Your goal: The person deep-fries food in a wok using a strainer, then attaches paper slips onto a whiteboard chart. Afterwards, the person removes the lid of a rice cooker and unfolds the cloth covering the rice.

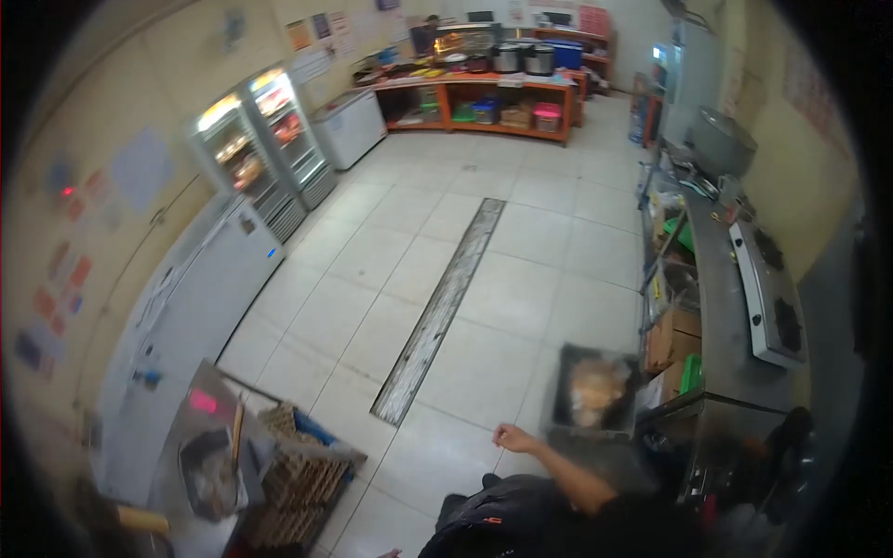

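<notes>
My right hand (514, 438) hangs in front of my body over the tiled floor, its fingers loosely curled in, and nothing shows in them. The nearest thing to it is a dark crate (569, 426) on the floor to the right, with a blurred pale-brown heap (595, 391) inside. Of my left hand (392, 553), only a sliver enters at the bottom edge, so its fingers cannot be read. A dark garment (498, 511) covers my front.
At left stand a metal table (206, 381) with a pan, stacked egg trays (293, 479), a chest freezer (200, 307) and glass-door fridges (246, 153). A floor drain (442, 307) crosses the tiles. Along the right runs a counter (721, 307) with a gas stove (765, 293); an orange counter (507, 88) stands behind.
</notes>
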`<state>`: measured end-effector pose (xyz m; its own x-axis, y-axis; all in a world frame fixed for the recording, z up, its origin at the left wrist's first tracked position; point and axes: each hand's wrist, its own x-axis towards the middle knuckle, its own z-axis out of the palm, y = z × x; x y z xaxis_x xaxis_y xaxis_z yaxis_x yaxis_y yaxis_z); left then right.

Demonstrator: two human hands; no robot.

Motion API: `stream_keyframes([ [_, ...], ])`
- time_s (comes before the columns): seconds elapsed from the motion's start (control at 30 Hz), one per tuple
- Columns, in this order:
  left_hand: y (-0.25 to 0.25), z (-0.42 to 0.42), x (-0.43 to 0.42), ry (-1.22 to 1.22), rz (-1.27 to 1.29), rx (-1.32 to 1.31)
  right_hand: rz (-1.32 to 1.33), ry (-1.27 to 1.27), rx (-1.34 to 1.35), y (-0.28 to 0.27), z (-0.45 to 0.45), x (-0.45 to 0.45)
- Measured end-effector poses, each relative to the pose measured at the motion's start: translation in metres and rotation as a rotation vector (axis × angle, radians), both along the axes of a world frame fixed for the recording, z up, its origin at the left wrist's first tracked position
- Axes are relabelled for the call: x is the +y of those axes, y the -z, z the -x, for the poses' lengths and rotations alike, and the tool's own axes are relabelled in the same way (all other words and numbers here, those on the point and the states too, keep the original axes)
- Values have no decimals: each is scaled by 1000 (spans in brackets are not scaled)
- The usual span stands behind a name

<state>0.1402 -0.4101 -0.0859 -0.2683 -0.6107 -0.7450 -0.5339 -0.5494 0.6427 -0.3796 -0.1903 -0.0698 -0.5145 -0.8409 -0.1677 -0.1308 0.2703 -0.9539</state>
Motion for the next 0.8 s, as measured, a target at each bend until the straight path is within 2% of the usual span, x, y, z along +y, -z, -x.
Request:
stream_keyframes([
  [0.07, -8, 98, -62, 115, 51, 30, 44, 131, -127, -55, 82, -21],
  [0.13, -16, 187, -112, 192, 91, 59, 139, 199, -124, -79, 173, -26],
  [0.17, -22, 235, -135, 223, 101, 69, 235, 248, -127, -86, 219, -29],
  [0.23, -31, 327, -174, 268, 105, 84, 135, 295, -100, -49, 326, -11],
  [0.27, -32, 373, -193, 291, 95, 85, 97, 493, -65, -71, 360, -4],
  [0.3, -29, 416, -212, 316, 81, 81, 126, 575, -14, -69, 393, 12],
  [0.33, -26, 458, -235, 350, 61, 70, 82, 706, 129, -36, 421, 29],
  [0.37, -22, 501, -255, 386, 37, 53, 26, 847, 267, 27, 449, 49],
  [0.4, -19, 544, -273, 417, 4, 29, -349, 801, 593, 110, 475, 81],
  [0.43, -14, 590, -287, 451, -29, 8, -425, 1147, 387, 111, 476, 76],
  [0.5, -7, 703, -304, 524, -116, -6, -605, 1081, 121, 162, 478, 89],
  [0.57, -5, 836, -309, 591, -235, 23, -514, 1256, 337, 229, 459, 84],
  [0.6, 1, 911, -313, 640, -290, 54, -334, 992, -143, 94, 442, 75],
  [0.63, 8, 991, -313, 713, -300, 91, -437, 881, -180, 92, 443, 71],
  [0.67, 22, 1095, -302, 1015, 15, -75, -529, 763, -218, 129, 433, 73],
  [0.7, 7, 1185, -311, 1417, 366, 342, -669, 528, 102, 170, 413, 82],
  [0.73, -1, 1280, -307, 1446, 318, 606, -798, 273, 419, 198, 409, 86],
  [0.77, -27, 1368, -278, 1126, 151, 522, -864, 322, 173, 180, 405, 83],
  [0.8, -56, 1447, -253, 1168, 238, 583, -902, 379, 25, 161, 416, 82],
])
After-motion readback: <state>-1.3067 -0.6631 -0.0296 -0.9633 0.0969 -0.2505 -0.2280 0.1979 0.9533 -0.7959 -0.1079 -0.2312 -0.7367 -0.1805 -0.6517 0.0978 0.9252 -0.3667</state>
